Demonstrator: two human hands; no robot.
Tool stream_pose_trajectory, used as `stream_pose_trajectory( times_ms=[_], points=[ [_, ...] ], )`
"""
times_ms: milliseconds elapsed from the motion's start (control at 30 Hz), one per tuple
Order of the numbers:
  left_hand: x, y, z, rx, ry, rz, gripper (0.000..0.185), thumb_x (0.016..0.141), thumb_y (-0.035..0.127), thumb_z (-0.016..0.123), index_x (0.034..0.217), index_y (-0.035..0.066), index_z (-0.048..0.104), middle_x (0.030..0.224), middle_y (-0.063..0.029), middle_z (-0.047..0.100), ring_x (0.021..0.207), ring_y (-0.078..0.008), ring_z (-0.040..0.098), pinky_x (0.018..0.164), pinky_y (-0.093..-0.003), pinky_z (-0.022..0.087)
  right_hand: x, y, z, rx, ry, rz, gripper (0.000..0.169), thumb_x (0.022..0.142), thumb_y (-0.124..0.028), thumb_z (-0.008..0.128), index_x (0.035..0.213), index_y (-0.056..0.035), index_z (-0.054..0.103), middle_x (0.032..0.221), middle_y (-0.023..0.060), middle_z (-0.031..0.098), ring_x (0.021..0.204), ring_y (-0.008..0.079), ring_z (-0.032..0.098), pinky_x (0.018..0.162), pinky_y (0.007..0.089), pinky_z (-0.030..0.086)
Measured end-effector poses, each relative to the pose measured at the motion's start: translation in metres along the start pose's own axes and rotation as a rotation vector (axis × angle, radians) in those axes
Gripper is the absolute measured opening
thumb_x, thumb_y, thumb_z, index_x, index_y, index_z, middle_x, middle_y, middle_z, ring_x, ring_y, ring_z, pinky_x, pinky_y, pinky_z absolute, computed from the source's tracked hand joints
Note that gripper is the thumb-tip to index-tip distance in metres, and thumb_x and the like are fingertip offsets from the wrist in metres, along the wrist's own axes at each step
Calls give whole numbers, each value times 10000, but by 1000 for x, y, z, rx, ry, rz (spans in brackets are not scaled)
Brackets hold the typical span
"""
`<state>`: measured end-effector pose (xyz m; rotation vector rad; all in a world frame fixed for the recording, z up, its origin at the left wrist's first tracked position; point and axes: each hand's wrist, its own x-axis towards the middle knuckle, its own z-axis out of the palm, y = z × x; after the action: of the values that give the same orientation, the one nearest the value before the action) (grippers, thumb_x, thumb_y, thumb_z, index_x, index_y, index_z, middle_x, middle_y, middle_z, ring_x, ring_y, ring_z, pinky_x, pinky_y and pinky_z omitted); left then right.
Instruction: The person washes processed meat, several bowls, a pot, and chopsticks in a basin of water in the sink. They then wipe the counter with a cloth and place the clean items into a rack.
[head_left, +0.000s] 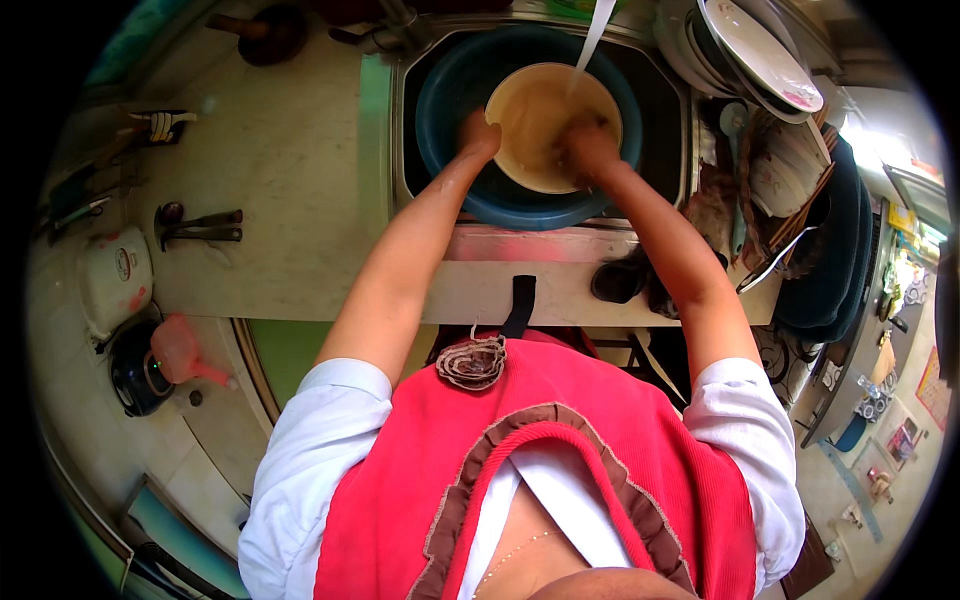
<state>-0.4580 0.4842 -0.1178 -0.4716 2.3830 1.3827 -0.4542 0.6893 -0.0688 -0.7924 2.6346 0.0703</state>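
Note:
A round, light-coloured bowl (525, 94) holding cloudy water sits inside a large blue plastic basin (435, 127) in the sink (679, 150). My left hand (478, 136) grips the bowl's left rim, its thumb over the edge. Inside the bowl, toward the right, my right hand (589, 146) is blurred and partly under the water; whether its fingers hold anything is hidden. A stream of water (596, 34) falls into the bowl from above.
Stacked dishes (757, 52) and bowls (787, 169) crowd the right side, near a dark dish rack (829, 247). Two dark-handled utensils (202, 225) lie on the left counter (300, 165). A tap (401, 26) rises behind the sink. Farther left are a rice cooker (139, 367) and a pink ladle (180, 349).

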Motion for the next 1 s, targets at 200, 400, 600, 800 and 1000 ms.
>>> stream_pose_trajectory(
  times_ms=[200,400,600,800,1000],
  points=[
    [-22,30,9,292,109,43,547,754,82,522,1259,19,322,947,-276,569,868,-419,561,758,-460,452,53,-30,29,388,799,143,316,751,-194,572,1044,-79,539,1021,143,548,1044,293,463,871,355,396],
    [-11,14,-8,394,159,370,656,763,27,452,1350,71,163,960,-298,551,868,-440,548,737,-480,447,30,-25,21,880,125,-306,354,765,-179,568,1095,-52,558,1090,144,545,1072,291,472,942,360,350],
    [-7,40,-18,675,-80,492,712,769,53,491,1372,71,113,997,-260,554,867,-393,563,732,-450,463,47,21,-23,-376,309,-535,216,702,-181,528,875,-121,644,1089,9,539,1087,175,449,901,320,371],
    [-30,39,-39,857,-215,1483,459,750,319,596,1099,28,530,979,-194,588,840,-365,579,701,-412,475,42,42,9,-230,516,-583,315,752,-147,475,1032,-229,594,1227,-1,454,1178,206,384,974,398,307],
    [-32,32,-22,1130,-613,1037,340,743,384,578,715,54,654,774,-140,627,749,-326,605,654,-402,479,6,24,-3,-135,285,-344,292,758,-149,509,1011,-260,603,1144,-3,520,1178,220,392,1014,481,176]
  ],
)
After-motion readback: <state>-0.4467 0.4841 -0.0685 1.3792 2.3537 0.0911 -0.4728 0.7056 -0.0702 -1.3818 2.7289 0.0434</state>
